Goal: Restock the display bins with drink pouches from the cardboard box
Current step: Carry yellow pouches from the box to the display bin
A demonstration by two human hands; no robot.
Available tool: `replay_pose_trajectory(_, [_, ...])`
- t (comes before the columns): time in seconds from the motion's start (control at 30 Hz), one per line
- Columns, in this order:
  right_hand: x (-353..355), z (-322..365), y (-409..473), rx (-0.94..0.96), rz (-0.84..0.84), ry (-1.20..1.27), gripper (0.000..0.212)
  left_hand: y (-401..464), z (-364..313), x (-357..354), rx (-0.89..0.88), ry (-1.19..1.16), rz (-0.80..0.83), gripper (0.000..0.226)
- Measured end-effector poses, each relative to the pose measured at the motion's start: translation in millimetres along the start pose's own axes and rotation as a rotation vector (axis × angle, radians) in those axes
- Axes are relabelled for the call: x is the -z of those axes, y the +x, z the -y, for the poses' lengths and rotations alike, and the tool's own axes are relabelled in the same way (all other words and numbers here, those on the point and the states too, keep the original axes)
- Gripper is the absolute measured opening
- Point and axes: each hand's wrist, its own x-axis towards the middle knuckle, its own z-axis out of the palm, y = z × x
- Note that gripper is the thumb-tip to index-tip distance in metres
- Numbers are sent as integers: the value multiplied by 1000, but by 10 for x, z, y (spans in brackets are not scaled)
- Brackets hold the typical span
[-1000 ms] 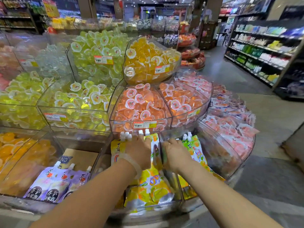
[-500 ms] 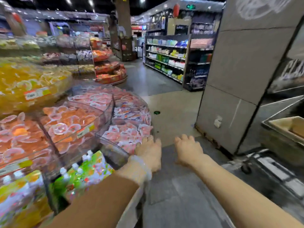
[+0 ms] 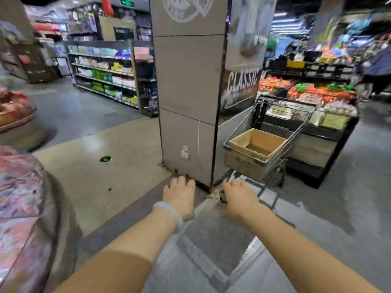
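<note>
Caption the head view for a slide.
Empty hands, left hand and right hand, reach toward the cardboard box in a cart.

At two o'clock the cardboard box [image 3: 257,142] is plain tan inside a silvery wire cart [image 3: 281,149]. The pillar [image 3: 188,85] at twelve is grey-brown. A pale translucent bracelet [image 3: 169,212] rings the left wrist.

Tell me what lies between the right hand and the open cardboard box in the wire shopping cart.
Head view: between right hand and cardboard box, only the cart's wire basket and lower frame over bare floor.
</note>
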Motion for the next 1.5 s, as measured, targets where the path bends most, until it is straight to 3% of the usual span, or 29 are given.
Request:
replay_pose_trajectory(0.13, [16,-397,573,-80,24,35,48,841,-244,-14,-94,8,7,70])
replay_pose_trajectory(0.27, [184,-798,1304,-177,14,45,64,1800,-404,72,-180,16,18,69])
replay_pose_trajectory(0.5, [517,-1558,2478,-337,-21,83,66,3467,-700,463,-298,34,-18,58])
replay_pose_trajectory(0.73, [434,-2494,3511,-445,23,97,60,4802,-1398,296,-442,86,40,76])
replay_pose_trajectory(1.17, [620,-4222,5915,-462,36,144,49,7515,-2355,385,-415,56,53,71])
replay_pose_trajectory(1.5, [-123,-5132,7485,-554,203,237,54,9374,-2907,-293,-461,92,271,67])
